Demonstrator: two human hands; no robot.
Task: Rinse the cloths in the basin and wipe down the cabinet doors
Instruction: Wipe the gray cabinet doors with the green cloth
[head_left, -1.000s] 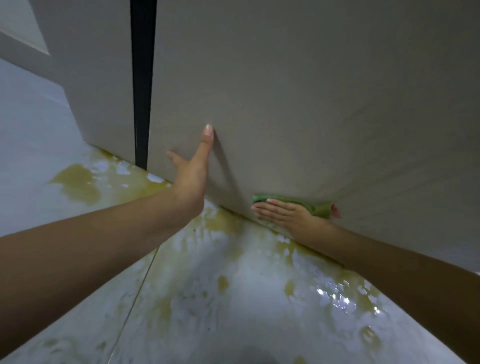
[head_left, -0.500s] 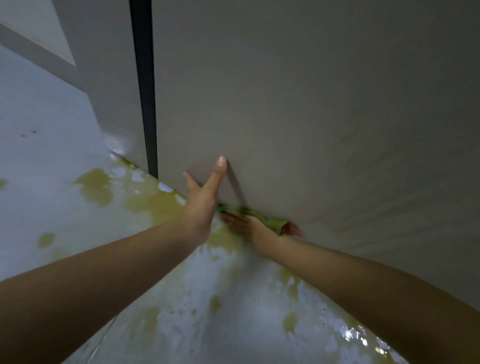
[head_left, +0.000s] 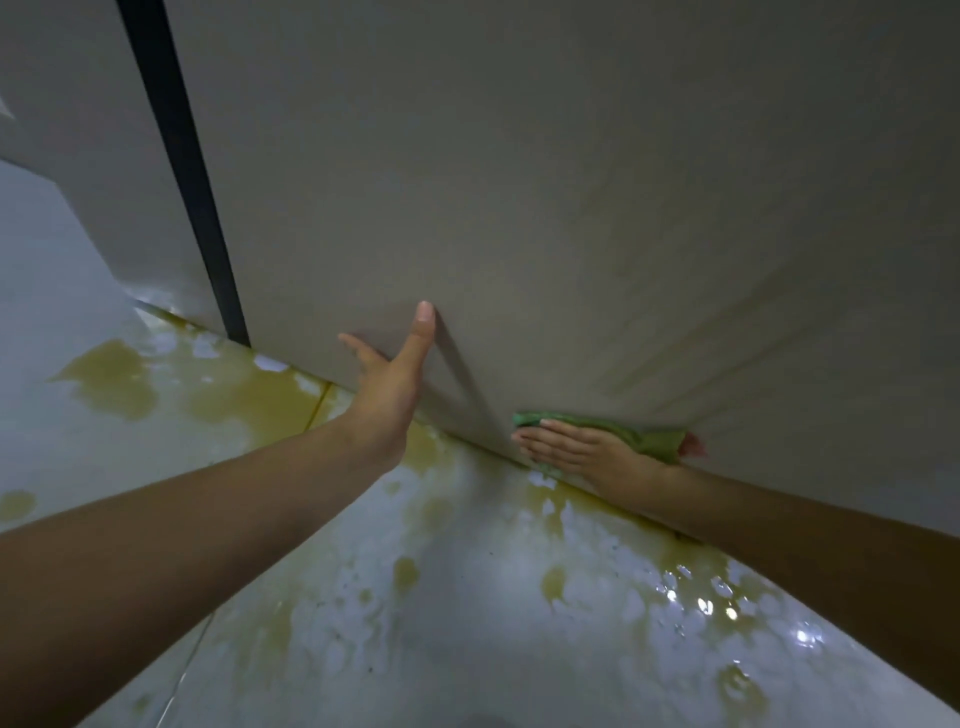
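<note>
- Step in hand, as I judge it: wiping the cabinet door; no basin in view, so rinsing is not what is happening here.
- Door (head_left: 571, 208): large grey panel filling the upper and right of the frame. A dark vertical gap (head_left: 182, 171) at upper left parts it from the neighbouring panel.
- Cloth (head_left: 613, 428): green, folded, pressed flat against the door's bottom edge, right of centre, just above the floor.
- Right hand (head_left: 576, 449): fingers straight and together, flat over the cloth, pressing it to the door. Grip is not curled round the cloth; it pins it by pressure only.
- Left hand (head_left: 389, 379): fingers straight, spread a little, fingertips and palm edge resting on the door at centre frame, left of the cloth and apart from it. Holds nothing; looks like a brace.
- Floor (head_left: 467, 623): pale tile, wet, with yellowish puddles along the door's foot and glints at lower right.
- Next move, a judgement: slide the cloth along the bottom strip with steady pressure, keeping it off the dirty puddles; the wet floor is a slip risk.
</note>
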